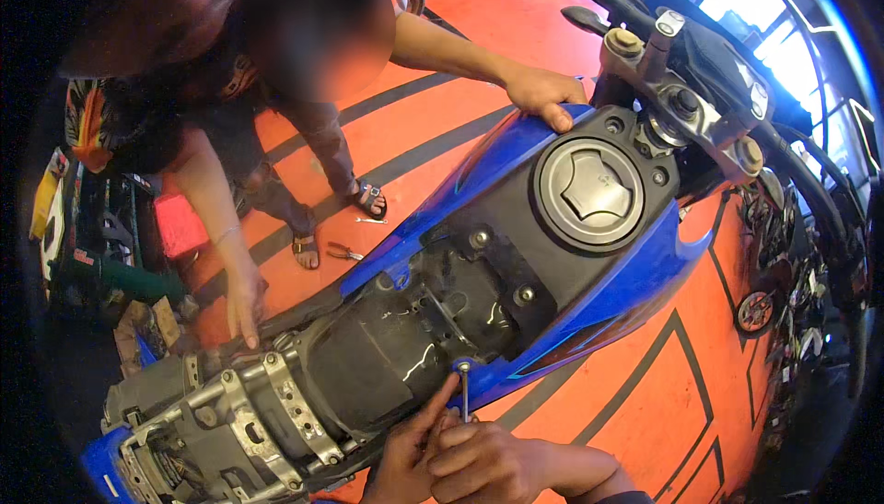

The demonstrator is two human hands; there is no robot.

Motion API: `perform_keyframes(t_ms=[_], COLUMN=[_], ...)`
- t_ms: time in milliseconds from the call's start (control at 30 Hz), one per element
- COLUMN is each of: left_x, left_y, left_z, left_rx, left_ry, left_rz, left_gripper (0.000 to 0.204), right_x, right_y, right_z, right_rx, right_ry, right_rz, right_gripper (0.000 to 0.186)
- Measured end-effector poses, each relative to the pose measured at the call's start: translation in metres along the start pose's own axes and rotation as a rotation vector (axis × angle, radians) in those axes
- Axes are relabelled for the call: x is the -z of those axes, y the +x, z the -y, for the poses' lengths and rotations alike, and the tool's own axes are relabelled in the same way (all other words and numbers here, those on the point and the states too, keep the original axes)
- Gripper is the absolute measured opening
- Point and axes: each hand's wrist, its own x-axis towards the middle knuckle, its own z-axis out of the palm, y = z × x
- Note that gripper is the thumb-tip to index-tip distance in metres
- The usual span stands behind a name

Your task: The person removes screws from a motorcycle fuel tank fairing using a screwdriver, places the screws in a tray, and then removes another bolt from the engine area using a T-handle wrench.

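A slim metal wrench (466, 398) reaches up from my right hand (488, 463), its far end on a bolt (463, 367) at the rear corner of the blue side panel (635, 297). The fingers of that hand are closed around the wrench's near end. Beside it, my left hand (402, 453) has its index finger stretched to just below the bolt; its other fingers are partly hidden. Both hands work along the near side of a seatless motorcycle, next to its black under-seat tray (364, 370). Ahead lies the fuel tank's round metal cap (589, 193).
Across the motorcycle, another person rests one hand (543, 92) on the tank and holds the other hand (245, 306) by the rear frame (295, 407). Pliers (344, 252) and a small wrench (371, 220) lie on the orange floor (433, 140). Handlebars (681, 104) rise at the right.
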Motion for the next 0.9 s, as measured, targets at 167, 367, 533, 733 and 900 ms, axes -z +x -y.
perform_keyframes(t_ms=[167,367,533,733,900], left_x=[0.0,0.008,-0.019,-0.029,-0.027], left_y=[0.0,0.018,0.023,0.038,0.032], left_z=[0.003,0.005,-0.029,-0.011,-0.007], left_rx=[-0.283,-0.586,-0.81,-1.029,-0.944], left_ry=[0.659,1.232,0.988,0.913,0.946], left_rz=[-0.182,-0.139,-0.133,-0.234,-0.319], left_gripper=[0.058,0.06,0.034,0.043,0.04], right_x=[0.022,-0.002,0.028,0.011,0.015], right_y=[0.014,0.029,0.044,0.005,0.013], right_z=[0.006,0.034,0.054,0.032,0.028], right_rx=[-0.009,-0.133,-0.083,-0.003,0.011], right_ry=[-0.136,-0.655,-0.702,-0.277,-0.223], right_rz=[-0.25,-0.415,-0.182,-0.39,-0.26], right_gripper=[0.052,0.043,0.036,0.027,0.017])
